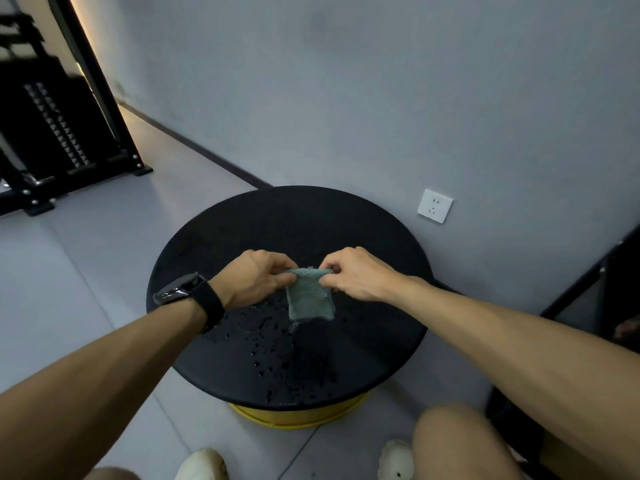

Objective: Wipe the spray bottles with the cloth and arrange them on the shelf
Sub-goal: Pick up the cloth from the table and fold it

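A small grey-green cloth hangs folded above a round black table. My left hand pinches its upper left corner and my right hand pinches its upper right corner, so the cloth is stretched between them. Water drops lie scattered on the tabletop below the cloth. No spray bottle is in view. A dark shelf frame shows at the right edge, mostly cut off.
The table stands on a yellow base against a grey wall with a white socket. A black metal rack stands on the floor at the far left. My knee and light shoes are at the bottom.
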Demonstrator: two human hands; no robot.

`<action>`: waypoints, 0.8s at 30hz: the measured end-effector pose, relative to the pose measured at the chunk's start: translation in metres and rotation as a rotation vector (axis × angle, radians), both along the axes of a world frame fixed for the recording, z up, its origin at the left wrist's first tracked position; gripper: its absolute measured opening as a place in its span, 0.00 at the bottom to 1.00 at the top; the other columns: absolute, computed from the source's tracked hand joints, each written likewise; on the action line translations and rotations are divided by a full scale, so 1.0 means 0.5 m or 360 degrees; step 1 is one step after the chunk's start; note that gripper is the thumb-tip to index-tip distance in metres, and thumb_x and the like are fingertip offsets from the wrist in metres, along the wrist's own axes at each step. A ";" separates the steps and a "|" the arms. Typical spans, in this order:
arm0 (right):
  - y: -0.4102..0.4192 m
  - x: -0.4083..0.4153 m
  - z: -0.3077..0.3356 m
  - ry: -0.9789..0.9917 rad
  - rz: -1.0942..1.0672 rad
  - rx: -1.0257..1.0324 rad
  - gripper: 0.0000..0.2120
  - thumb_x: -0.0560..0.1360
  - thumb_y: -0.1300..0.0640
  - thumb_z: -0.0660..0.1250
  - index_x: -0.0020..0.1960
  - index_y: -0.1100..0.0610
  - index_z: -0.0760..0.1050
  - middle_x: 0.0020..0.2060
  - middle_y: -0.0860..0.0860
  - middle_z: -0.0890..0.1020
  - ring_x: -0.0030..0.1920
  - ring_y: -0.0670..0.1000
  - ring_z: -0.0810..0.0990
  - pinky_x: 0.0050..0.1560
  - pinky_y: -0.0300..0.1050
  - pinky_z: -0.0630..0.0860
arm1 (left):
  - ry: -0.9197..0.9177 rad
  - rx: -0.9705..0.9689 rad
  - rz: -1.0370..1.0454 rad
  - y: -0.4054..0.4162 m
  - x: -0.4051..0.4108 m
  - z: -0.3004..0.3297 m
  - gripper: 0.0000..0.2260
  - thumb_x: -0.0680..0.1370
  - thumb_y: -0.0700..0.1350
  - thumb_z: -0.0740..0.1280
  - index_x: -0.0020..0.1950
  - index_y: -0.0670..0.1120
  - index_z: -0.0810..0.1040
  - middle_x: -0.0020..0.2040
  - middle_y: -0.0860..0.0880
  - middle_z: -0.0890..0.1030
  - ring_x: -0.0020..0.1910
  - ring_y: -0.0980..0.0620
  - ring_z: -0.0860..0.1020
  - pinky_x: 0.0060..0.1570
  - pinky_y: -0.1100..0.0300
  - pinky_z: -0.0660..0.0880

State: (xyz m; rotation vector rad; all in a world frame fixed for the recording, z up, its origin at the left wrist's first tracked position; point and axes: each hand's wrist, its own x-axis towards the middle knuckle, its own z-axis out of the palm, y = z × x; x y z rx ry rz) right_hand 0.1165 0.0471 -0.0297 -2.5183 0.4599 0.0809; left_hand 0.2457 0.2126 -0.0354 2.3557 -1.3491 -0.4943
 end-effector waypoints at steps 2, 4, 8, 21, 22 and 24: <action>0.004 -0.002 0.024 -0.0072 -0.0025 -0.0021 0.06 0.76 0.52 0.67 0.51 0.50 0.81 0.42 0.46 0.81 0.38 0.47 0.79 0.35 0.42 0.72 | -0.0086 -0.0033 0.0011 0.000 -0.003 0.028 0.09 0.82 0.51 0.63 0.59 0.53 0.79 0.47 0.58 0.79 0.43 0.62 0.76 0.41 0.68 0.70; 0.007 -0.005 0.051 -0.0130 -0.0051 -0.0059 0.06 0.76 0.53 0.67 0.51 0.50 0.81 0.43 0.47 0.82 0.40 0.48 0.79 0.36 0.43 0.73 | -0.0150 -0.0070 0.0028 0.000 -0.008 0.057 0.09 0.81 0.51 0.63 0.59 0.52 0.80 0.47 0.56 0.80 0.45 0.58 0.77 0.42 0.66 0.71; 0.011 -0.011 0.110 -0.0238 -0.0095 -0.0119 0.05 0.75 0.53 0.68 0.50 0.50 0.80 0.44 0.48 0.83 0.43 0.50 0.80 0.43 0.46 0.77 | -0.0267 -0.0152 0.0050 0.001 -0.022 0.121 0.09 0.81 0.50 0.63 0.58 0.51 0.80 0.47 0.55 0.79 0.45 0.56 0.76 0.41 0.65 0.69; 0.045 -0.083 0.328 -0.0627 -0.0144 -0.0166 0.05 0.76 0.53 0.68 0.49 0.53 0.79 0.44 0.50 0.82 0.45 0.52 0.80 0.48 0.47 0.76 | -0.0515 -0.0450 0.0167 0.021 -0.092 0.352 0.08 0.80 0.50 0.66 0.55 0.48 0.80 0.48 0.52 0.82 0.48 0.52 0.78 0.47 0.59 0.73; 0.047 -0.091 0.341 -0.0651 -0.0144 -0.0169 0.04 0.76 0.53 0.68 0.48 0.52 0.79 0.43 0.50 0.82 0.45 0.52 0.80 0.47 0.47 0.76 | -0.0531 -0.0469 0.0173 0.022 -0.100 0.367 0.08 0.80 0.50 0.66 0.54 0.48 0.80 0.48 0.52 0.83 0.48 0.52 0.79 0.48 0.58 0.73; 0.051 -0.104 0.366 -0.0690 -0.0146 -0.0174 0.02 0.76 0.53 0.68 0.46 0.51 0.78 0.41 0.49 0.82 0.44 0.52 0.81 0.46 0.47 0.76 | -0.0563 -0.0500 0.0181 0.024 -0.112 0.394 0.07 0.80 0.50 0.67 0.54 0.49 0.80 0.47 0.53 0.82 0.48 0.52 0.79 0.49 0.58 0.74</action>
